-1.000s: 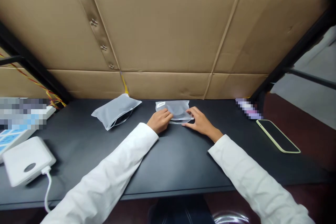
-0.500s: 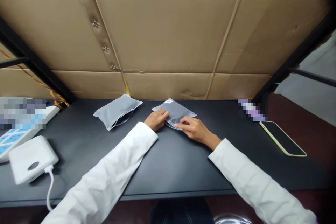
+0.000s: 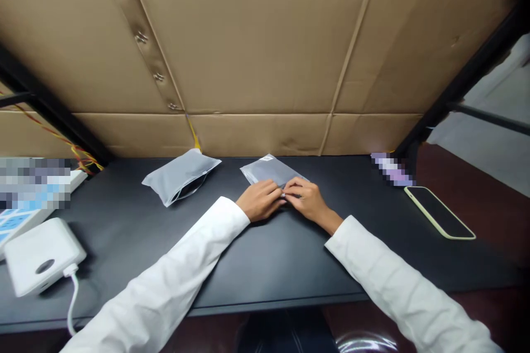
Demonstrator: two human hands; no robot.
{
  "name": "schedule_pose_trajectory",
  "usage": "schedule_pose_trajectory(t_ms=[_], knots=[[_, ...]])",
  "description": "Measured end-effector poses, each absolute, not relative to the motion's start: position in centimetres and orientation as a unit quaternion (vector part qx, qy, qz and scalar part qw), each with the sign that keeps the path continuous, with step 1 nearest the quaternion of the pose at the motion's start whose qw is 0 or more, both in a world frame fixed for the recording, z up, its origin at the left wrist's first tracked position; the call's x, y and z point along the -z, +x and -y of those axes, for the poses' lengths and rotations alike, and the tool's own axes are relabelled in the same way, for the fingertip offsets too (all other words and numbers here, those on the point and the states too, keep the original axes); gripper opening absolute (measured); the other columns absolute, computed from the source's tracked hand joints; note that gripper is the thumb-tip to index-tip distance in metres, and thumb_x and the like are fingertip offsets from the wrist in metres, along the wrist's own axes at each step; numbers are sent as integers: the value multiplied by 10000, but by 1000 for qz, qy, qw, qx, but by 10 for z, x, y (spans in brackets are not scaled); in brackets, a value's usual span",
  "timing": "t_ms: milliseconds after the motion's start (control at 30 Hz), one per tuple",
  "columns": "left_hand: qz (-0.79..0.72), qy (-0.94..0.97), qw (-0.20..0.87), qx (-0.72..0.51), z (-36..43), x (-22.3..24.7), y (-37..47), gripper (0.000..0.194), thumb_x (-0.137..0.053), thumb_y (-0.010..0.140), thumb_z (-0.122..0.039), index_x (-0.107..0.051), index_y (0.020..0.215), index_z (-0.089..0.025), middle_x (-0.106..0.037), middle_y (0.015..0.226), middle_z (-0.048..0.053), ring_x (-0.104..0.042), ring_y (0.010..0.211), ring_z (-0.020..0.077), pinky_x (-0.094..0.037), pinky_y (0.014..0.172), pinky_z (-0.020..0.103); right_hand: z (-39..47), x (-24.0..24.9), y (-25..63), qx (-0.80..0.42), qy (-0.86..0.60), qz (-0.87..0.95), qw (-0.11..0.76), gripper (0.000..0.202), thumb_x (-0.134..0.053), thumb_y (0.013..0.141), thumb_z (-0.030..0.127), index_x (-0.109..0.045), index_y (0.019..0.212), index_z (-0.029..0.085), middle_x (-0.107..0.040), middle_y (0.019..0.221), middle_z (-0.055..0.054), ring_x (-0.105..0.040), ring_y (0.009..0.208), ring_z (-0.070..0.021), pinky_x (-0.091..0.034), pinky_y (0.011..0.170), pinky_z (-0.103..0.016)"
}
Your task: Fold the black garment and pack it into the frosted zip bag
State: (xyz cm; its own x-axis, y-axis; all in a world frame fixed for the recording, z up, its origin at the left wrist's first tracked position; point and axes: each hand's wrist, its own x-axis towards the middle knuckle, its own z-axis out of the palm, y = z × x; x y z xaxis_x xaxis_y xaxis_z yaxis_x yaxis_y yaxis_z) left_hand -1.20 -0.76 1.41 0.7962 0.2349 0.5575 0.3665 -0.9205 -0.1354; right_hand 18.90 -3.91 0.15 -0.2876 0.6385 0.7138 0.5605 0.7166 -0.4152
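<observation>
On black table (image 3: 256, 265) | two pouches (image 3: 271, 168), one seemingly open | two hands (image 3: 260, 200) pinching one

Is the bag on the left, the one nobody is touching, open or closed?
Open: the left bag lies flat, and its near edge gapes, with a dark gap between its two layers.

Once apart, the left hand (image 3: 260, 199) and right hand (image 3: 306, 198) are now meeting fingertip to fingertip, pinching the near edge of a plastic bag (image 3: 271, 170) that is now lying slantwise, no longer square to the cardboard wall (image 3: 248, 55).
</observation>
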Motion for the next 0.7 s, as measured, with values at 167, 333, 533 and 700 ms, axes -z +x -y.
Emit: schedule_pose_trajectory(t_ms=[167, 333, 533, 700], knots=[[178, -920, 178, 300, 3, -14, -10, 194, -432, 989, -197, -582, 868, -172, -565, 751, 37, -489, 720, 166, -358, 617, 300, 43, -9, 181, -50, -370, 783, 497, 175, -585, 860, 123, -724, 804, 211, -682, 787, -27, -643, 713, -148, -549, 692, -290], [165, -917, 189, 310, 0, -26, -8, 183, -441, 985, -198, -590, 882, -174, -585, 767, 39, -474, 734, 174, -325, 628, 321, 45, -17, 178, -33, -377, 759, 530, 173, -583, 874, 150, -721, 794, 217, -679, 767, -27, -644, 705, -150, -547, 682, -295], [179, -925, 176, 286, -7, -30, -14, 233, -394, 998, -216, -600, 894, -182, -589, 798, 56, -480, 771, 186, -327, 664, 345, 49, -27, 181, -22, -384, 752, 535, 158, -609, 874, 182, -734, 788, 228, -686, 758, -25, -650, 701, -156, -549, 674, -308], [209, -912, 227, 270, -31, -29, -45, 218, -418, 980, -197, -597, 856, -188, -605, 819, 55, -479, 775, 188, -324, 660, 344, 50, -39, 196, -3, -403, 719, 567, 81, -681, 852, 233, -748, 808, 240, -698, 790, -31, -664, 737, -174, -555, 700, -334]])
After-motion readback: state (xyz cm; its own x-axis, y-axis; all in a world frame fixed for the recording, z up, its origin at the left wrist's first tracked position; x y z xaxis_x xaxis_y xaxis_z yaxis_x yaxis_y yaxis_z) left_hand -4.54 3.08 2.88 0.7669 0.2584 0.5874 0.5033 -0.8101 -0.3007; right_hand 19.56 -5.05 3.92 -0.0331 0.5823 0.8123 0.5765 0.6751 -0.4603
